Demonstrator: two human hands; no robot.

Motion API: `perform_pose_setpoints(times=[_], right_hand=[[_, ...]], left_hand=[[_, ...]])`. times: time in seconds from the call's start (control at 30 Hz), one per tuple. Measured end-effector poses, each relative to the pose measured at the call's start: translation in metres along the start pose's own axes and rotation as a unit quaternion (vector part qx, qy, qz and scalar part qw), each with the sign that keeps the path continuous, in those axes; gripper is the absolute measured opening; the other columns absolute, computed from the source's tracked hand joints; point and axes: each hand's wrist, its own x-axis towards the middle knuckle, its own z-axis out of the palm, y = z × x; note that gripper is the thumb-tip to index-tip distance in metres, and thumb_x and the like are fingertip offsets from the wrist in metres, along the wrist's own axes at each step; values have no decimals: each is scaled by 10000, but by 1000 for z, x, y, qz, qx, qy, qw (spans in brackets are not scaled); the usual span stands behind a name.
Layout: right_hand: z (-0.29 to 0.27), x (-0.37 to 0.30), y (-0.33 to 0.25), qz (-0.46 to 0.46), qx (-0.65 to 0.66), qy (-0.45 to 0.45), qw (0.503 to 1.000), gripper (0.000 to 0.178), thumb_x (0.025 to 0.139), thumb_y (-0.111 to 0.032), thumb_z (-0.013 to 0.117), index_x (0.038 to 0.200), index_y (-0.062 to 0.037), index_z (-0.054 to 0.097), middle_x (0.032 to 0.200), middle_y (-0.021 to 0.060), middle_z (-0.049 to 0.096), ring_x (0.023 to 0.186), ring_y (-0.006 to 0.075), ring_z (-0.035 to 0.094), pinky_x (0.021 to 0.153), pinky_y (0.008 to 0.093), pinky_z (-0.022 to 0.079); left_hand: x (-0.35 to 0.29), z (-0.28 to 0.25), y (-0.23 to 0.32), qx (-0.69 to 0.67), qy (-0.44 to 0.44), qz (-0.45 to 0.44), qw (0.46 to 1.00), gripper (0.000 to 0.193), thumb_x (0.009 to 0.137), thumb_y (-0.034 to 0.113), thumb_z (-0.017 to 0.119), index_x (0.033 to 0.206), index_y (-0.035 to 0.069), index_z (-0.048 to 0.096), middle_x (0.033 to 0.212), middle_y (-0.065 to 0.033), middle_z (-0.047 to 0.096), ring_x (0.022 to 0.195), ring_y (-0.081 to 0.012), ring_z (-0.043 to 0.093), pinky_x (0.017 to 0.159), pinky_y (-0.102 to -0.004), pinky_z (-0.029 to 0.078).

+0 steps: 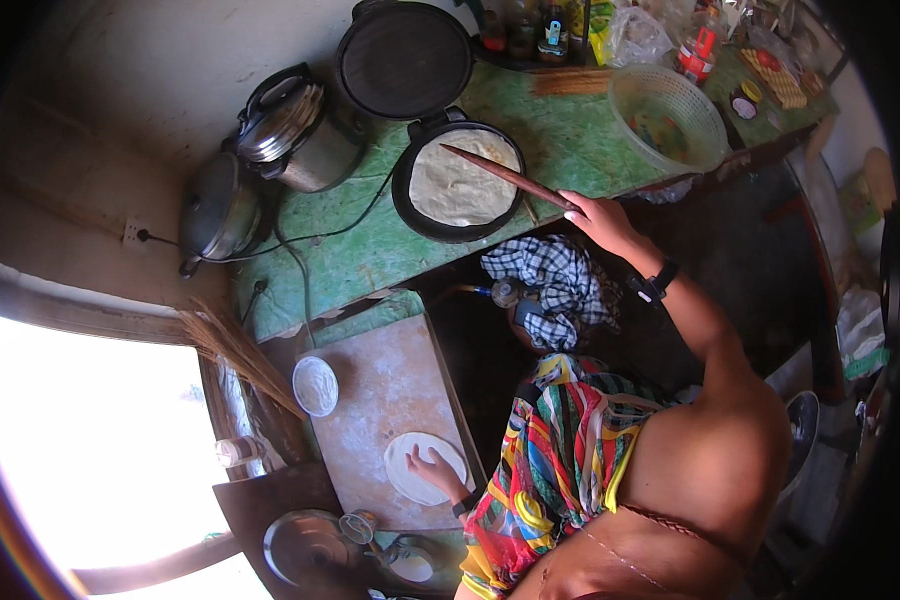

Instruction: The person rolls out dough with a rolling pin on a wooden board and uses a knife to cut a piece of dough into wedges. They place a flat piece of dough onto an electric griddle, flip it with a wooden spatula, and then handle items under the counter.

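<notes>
My right hand (602,222) is closed round the near end of a long, tapered brown wooden stick (510,176). Its pointed tip lies over a pale flatbread (460,192), which shows a few wrinkles and covers most of a round black electric griddle (402,190). The griddle's lid (404,58) stands raised behind it. Lower down, my left hand (432,468) rests on or just above a round sheet of rolled dough (406,482), fingers apart and nothing held. That dough lies on a floured wooden board (370,400).
At the board's far left corner is a white bowl of flour (316,386). A pressure cooker (300,130) and a lidded pot (216,205) stand left of the griddle, with a black cord (315,238) across the green counter. A plastic colander (667,118) sits right; checked cloth (555,275) hangs below.
</notes>
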Motion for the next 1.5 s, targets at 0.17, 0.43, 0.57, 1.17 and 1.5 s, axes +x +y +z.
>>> perform_pose_setpoints(times=[0.17, 0.43, 0.57, 1.17, 1.5], right_hand=[[10, -11, 11, -30, 32, 52, 998, 369, 842, -221, 551, 1175, -65, 513, 746, 166, 599, 678, 317, 584, 603, 404, 435], [29, -20, -30, -6, 62, -3, 998, 377, 828, -213, 566, 1186, -109, 514, 645, 136, 582, 558, 278, 584, 514, 377, 435], [86, -25, -71, -118, 190, -43, 974, 368, 839, -209, 553, 1197, -132, 516, 651, 140, 593, 556, 267, 587, 504, 360, 434], [336, -30, -169, -362, -54, -255, 895, 407, 827, -150, 466, 1234, -163, 470, 953, 137, 596, 906, 279, 582, 776, 405, 450], [151, 61, -169, -333, 133, -100, 928, 430, 738, -153, 587, 1158, -79, 530, 949, 140, 566, 872, 300, 552, 754, 386, 441]], left_hand=[[-5, -1, -8, 6, 0, -12, 1000, 349, 812, 71, 557, 1146, -6, 494, 1253, -257, 374, 1176, -389, 367, 954, -434, 324], [-24, -7, -19, 12, 15, -38, 999, 356, 810, 75, 558, 1150, -9, 492, 1249, -257, 378, 1180, -387, 370, 956, -430, 327], [-30, -12, -20, 9, 25, -53, 998, 356, 810, 76, 561, 1149, -12, 493, 1257, -257, 369, 1189, -385, 364, 959, -428, 326], [-167, -27, -17, -21, 140, -281, 949, 356, 807, 76, 513, 1137, -46, 465, 1251, -286, 338, 1195, -405, 324, 985, -446, 272], [-110, -11, -46, 4, 67, -237, 969, 361, 794, 92, 536, 1129, -34, 488, 1245, -269, 356, 1185, -390, 343, 971, -433, 296]])
